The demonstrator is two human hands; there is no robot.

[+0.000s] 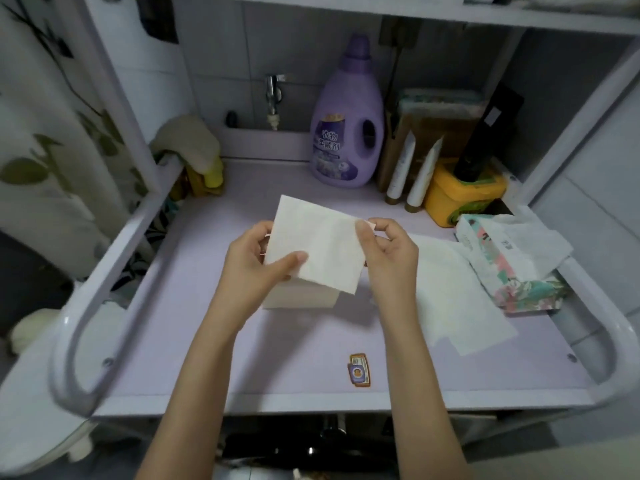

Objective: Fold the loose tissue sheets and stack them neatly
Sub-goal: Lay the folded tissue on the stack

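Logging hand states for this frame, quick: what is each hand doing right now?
Left hand: holding the folded tissue, thumb on its lower left edge.
Right hand: pinching the same tissue at its right corner.

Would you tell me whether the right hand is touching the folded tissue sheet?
Touching. The head view shows the right hand pinching the upper right corner of the folded tissue sheet.

Tissue [318,244]: white. Shelf [214,341]: lilac. Bottle [346,133]: purple. Tub [460,195]: yellow. Pack [509,268]: white, pink-teal floral. Curtain [45,150]: white, green leaves.
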